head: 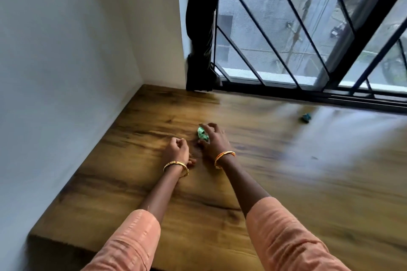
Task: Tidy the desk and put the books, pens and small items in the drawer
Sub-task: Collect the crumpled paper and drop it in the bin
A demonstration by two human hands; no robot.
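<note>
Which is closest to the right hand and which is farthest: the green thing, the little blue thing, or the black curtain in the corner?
From the right hand, in the head view:
1. Green thing: right at the fingers, on the desk between the two hands.
2. Little blue thing: farther right on the desk, near the window.
3. Black curtain: farthest, up in the back corner beside the window.

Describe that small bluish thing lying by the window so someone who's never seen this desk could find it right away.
Start at the barred window along the far edge of the wooden desk. Just in front of its black sill, toward the right, lies a small crumpled teal scrap alone on bare wood. The greener scrap sits farther left, at the right hand; this one is bluer and untouched.
</note>
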